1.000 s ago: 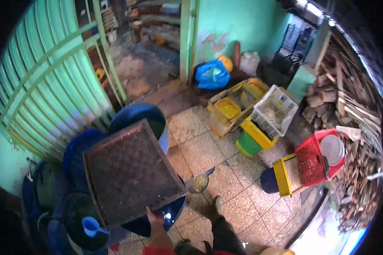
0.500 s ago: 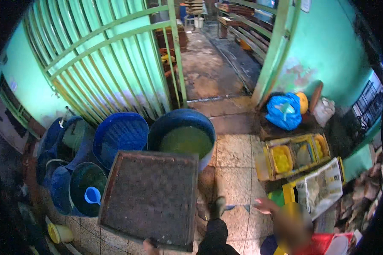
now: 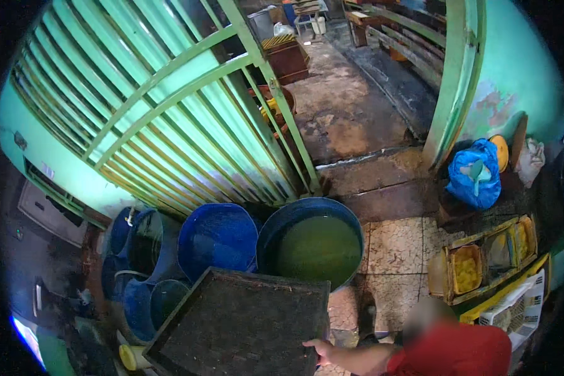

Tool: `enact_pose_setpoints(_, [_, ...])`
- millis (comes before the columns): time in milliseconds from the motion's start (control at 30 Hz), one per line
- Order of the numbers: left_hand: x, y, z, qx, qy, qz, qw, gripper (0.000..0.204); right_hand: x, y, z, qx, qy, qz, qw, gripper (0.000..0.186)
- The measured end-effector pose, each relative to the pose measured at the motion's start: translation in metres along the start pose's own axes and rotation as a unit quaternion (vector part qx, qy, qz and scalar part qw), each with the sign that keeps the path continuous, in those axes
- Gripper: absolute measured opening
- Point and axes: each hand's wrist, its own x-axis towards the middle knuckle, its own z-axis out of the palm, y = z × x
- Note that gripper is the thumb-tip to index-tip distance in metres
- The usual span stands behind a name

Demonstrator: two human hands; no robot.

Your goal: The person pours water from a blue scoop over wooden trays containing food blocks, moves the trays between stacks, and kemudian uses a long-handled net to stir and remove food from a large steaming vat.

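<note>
A dark, square, shallow wooden tray (image 3: 241, 329) with a raised rim fills the lower middle, tilted and cut off by the lower edge of the picture. Neither of my hands shows; whatever supports the near side of the tray lies out of sight. From the lower right, a co-worker in a red shirt (image 3: 467, 351) reaches over, and that person's hand (image 3: 319, 349) is at the right edge of the tray. Just beyond the tray stand a round tub of greenish liquid (image 3: 316, 250) and a blue tub (image 3: 217, 241).
More blue barrels (image 3: 145, 244) stand at the left, near a yellowish bucket (image 3: 131, 357). A green barred gate (image 3: 188, 119) stands beside the doorway. On the right are a blue bag (image 3: 476, 178), a yellow-framed crate (image 3: 467, 269) and a white crate (image 3: 514, 307).
The view has shifted, and the tray sits lower in it. The co-worker's hand has come to the tray's right edge. Fingers at the tray's near edge have gone out of view.
</note>
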Motion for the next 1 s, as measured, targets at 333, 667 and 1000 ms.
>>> enact_pose_setpoints(333, [-0.202, 0.184, 0.008, 0.036, 0.187, 0.087, 0.978, 0.067, 0.013, -0.052, -0.045, -0.036, -0.027, 0.123, 0.991, 0.016])
enact_pose_setpoints(667, [-0.327, 0.324, 0.113, -0.106, 0.126, 0.349, 0.923, 0.069, -0.162, -0.196, -0.04, -0.13, -0.179, 0.107, 0.969, 0.026])
enact_pose_setpoints(1000, [-0.445, 0.417, 0.237, -0.151, -0.026, 0.524, 0.838, 0.07, -0.288, -0.356, -0.122, -0.114, -0.24, -0.012, 0.964, 0.03])
